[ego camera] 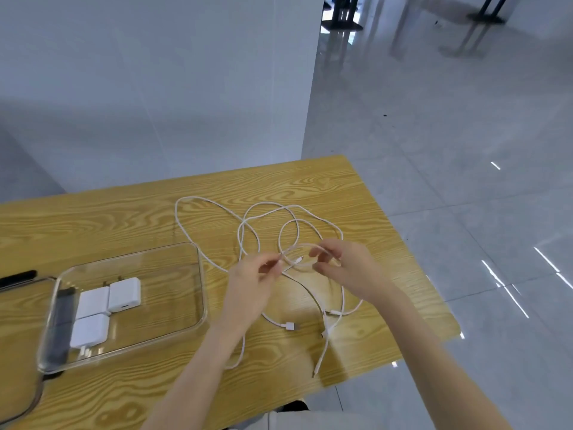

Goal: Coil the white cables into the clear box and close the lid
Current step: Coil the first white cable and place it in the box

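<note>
I had the left hand [257, 274] and right hand [344, 268] pinching the white cables [269, 212], tangled on the bench [124, 212] beside the clear box [203, 293]; loops wanted keeping small and even.

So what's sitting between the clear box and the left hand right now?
In the head view, only bare wooden table and one strand of white cable lie between the clear box and the left hand.

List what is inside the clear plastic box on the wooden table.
The clear plastic box holds three white charger plugs and something dark along its left wall, too blurred to identify. No cables are inside yet.
</note>
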The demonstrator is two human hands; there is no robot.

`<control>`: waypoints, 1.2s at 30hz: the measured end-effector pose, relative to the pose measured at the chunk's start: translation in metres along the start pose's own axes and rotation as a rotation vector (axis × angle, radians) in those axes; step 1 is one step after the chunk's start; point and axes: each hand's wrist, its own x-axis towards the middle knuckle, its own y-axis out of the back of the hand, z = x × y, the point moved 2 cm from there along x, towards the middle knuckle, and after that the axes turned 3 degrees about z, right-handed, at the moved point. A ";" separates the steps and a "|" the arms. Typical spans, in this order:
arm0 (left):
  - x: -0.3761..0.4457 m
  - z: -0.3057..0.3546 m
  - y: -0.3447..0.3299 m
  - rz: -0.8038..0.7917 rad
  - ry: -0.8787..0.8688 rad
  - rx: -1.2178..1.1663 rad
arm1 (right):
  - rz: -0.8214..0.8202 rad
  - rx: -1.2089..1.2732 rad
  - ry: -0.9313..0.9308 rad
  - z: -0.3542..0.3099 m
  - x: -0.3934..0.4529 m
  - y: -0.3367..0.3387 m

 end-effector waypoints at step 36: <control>0.006 -0.036 0.073 -0.089 0.717 -0.566 | 0.074 -0.042 -0.240 0.025 0.087 -0.077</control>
